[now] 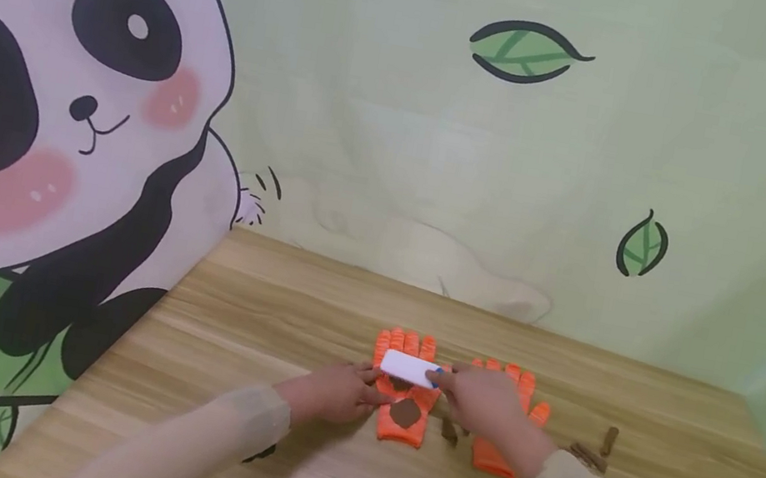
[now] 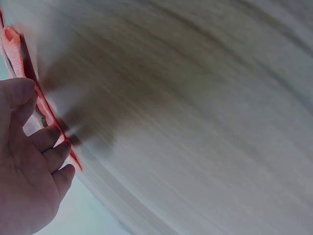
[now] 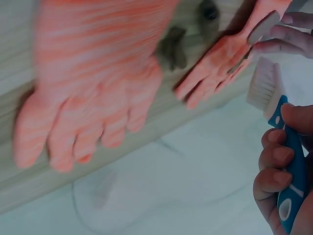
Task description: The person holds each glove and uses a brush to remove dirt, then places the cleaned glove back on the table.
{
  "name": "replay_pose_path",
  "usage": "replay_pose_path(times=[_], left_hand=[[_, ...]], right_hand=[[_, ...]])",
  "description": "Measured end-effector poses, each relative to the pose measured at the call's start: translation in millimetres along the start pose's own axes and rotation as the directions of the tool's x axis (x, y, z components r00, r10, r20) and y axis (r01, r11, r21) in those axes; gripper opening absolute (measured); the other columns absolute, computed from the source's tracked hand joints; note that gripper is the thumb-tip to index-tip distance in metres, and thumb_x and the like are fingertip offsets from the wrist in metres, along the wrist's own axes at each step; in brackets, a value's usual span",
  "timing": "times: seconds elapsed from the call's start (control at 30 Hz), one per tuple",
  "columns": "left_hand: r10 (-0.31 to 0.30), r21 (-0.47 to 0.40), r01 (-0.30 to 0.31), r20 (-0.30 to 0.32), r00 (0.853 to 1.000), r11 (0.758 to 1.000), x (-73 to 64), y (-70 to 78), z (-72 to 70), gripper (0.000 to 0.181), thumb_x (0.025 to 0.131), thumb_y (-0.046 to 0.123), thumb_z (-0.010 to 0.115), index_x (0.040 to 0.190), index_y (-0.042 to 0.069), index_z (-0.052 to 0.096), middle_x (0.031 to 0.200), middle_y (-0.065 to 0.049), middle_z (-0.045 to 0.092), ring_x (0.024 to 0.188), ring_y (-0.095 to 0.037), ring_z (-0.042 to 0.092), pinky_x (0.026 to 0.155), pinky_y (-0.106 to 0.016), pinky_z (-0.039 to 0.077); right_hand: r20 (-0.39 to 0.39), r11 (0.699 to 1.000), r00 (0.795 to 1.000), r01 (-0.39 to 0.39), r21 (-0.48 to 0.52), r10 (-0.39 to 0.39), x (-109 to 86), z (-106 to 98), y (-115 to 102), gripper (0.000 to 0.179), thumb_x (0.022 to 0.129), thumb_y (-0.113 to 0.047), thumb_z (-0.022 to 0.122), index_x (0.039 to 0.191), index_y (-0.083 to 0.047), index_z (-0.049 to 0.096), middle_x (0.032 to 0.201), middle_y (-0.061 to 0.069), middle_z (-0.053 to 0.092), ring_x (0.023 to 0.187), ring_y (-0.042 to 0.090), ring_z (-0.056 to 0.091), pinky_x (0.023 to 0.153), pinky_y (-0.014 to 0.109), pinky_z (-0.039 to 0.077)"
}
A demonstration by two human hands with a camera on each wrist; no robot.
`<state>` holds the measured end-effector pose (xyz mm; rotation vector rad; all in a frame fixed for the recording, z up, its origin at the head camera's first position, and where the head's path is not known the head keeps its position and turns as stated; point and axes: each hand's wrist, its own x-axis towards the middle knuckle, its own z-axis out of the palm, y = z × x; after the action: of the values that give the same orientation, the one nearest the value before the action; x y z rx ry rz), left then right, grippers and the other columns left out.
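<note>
From my station, I've got the right hand (image 1: 489,400) with grip clamped on a blue-handled brush (image 1: 405,367) over a brown-patched orange glove (image 1: 391,425), left hand (image 1: 333,390) with grip apart touching that glove's edge, second glove (image 1: 495,456) just beside, brown scraps (image 1: 588,457) near, gloves on the tabletop (image 1: 282,298).

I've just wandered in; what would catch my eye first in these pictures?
Probably the giant cartoon panda filling the left side of the head view's backdrop. Next, the bright orange glove with brown patches and a second orange glove to its right, both lying on the wooden table. Then the white-and-blue brush, held over the patched glove by the person's right hand.
</note>
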<state>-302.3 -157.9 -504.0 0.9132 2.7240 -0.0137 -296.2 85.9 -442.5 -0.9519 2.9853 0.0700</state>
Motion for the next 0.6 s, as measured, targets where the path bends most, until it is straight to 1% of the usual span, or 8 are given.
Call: replay_pose_path(times=[0.03, 0.1, 0.17, 0.23, 0.3, 0.37, 0.5, 0.6], left_hand=[[-0.001, 0.011, 0.001, 0.000, 1.000, 1.000, -1.0, -1.2, -0.1, 0.040, 0.107, 0.032, 0.052, 0.146, 0.036, 0.057, 0.163, -0.004, 0.044, 0.153, -0.028, 0.041, 0.121, -0.043, 0.041], [0.005, 0.037, -0.005, -0.010, 1.000, 0.999, -3.0, -4.0, 0.6, 0.041, 0.107, 0.033, 0.051, 0.147, 0.037, 0.057, 0.163, -0.004, 0.045, 0.153, -0.027, 0.042, 0.121, -0.043, 0.041], [0.009, 0.043, -0.008, -0.010, 1.000, 0.999, -3.4, -2.0, 1.6, 0.041, 0.106, 0.034, 0.052, 0.148, 0.037, 0.055, 0.164, -0.003, 0.044, 0.153, -0.025, 0.040, 0.121, -0.044, 0.041], [-0.001, 0.040, 0.001, 0.001, 1.000, 0.999, -3.7, -0.6, 1.2, 0.042, 0.107, 0.036, 0.051, 0.149, 0.038, 0.054, 0.164, -0.002, 0.043, 0.154, -0.024, 0.039, 0.122, -0.045, 0.039], [-0.007, 0.031, 0.007, 0.006, 1.000, 0.999, -3.9, 0.5, -0.7, 0.042, 0.107, 0.035, 0.052, 0.148, 0.038, 0.054, 0.164, -0.001, 0.043, 0.154, -0.024, 0.038, 0.123, -0.046, 0.039], [-0.011, 0.031, 0.011, 0.004, 1.000, 0.999, -3.9, 0.7, -2.4, 0.042, 0.107, 0.036, 0.052, 0.148, 0.037, 0.054, 0.164, -0.001, 0.043, 0.154, -0.023, 0.039, 0.122, -0.045, 0.040], [-0.002, 0.038, 0.002, -0.011, 1.000, 0.999, -4.2, -0.4, -2.6, 0.041, 0.107, 0.036, 0.051, 0.147, 0.036, 0.056, 0.162, -0.002, 0.047, 0.153, -0.024, 0.041, 0.121, -0.047, 0.040], [-0.009, 0.019, 0.009, -0.009, 1.000, 1.000, -5.0, -1.7, -2.6, 0.041, 0.106, 0.037, 0.051, 0.147, 0.036, 0.056, 0.162, -0.003, 0.046, 0.154, -0.025, 0.040, 0.122, -0.048, 0.039]], right_hand=[[-0.004, 1.000, 1.000, 0.016, -0.007, -0.017, 2.4, 1, -1, 0.032, 0.097, -0.016, 0.069, 0.126, -0.028, 0.074, 0.074, 0.000, 0.058, 0.055, 0.011, 0.036, 0.048, 0.022, 0.024], [-0.006, 1.000, 1.000, 0.021, 0.007, -0.021, 3.8, 4, -1, 0.031, 0.097, -0.014, 0.069, 0.125, -0.027, 0.075, 0.077, 0.000, 0.061, 0.056, 0.011, 0.038, 0.048, 0.022, 0.026], [-0.004, 1.000, 1.000, 0.015, 0.005, -0.015, -2.2, 7, 5, 0.032, 0.096, -0.013, 0.070, 0.123, -0.026, 0.076, 0.077, 0.000, 0.062, 0.057, 0.011, 0.038, 0.048, 0.022, 0.026], [-0.030, 1.000, 0.999, 0.013, 0.000, -0.013, -8.4, 7, 12, 0.032, 0.094, -0.011, 0.071, 0.122, -0.026, 0.077, 0.077, 0.000, 0.063, 0.056, 0.010, 0.038, 0.048, 0.022, 0.026], [-0.026, 1.000, 1.000, -0.015, 0.009, 0.015, -10.4, 4, 13, 0.033, 0.095, -0.012, 0.070, 0.124, -0.027, 0.076, 0.076, 0.001, 0.062, 0.055, 0.011, 0.035, 0.049, 0.022, 0.022], [-0.036, 1.000, 0.999, -0.016, -0.008, 0.015, -6.1, 3, 10, 0.032, 0.096, -0.015, 0.070, 0.125, -0.028, 0.075, 0.074, 0.001, 0.060, 0.055, 0.011, 0.036, 0.048, 0.023, 0.023], [-0.022, 1.000, 1.000, 0.010, 0.022, -0.010, 6.7, 7, 0, 0.031, 0.098, -0.017, 0.069, 0.127, -0.026, 0.074, 0.074, 0.002, 0.059, 0.054, 0.012, 0.038, 0.049, 0.024, 0.024], [-0.023, 0.999, 0.999, 0.024, 0.030, -0.023, 6.3, 10, 1, 0.030, 0.096, -0.015, 0.070, 0.124, -0.025, 0.076, 0.074, 0.001, 0.059, 0.055, 0.012, 0.038, 0.050, 0.023, 0.025]])
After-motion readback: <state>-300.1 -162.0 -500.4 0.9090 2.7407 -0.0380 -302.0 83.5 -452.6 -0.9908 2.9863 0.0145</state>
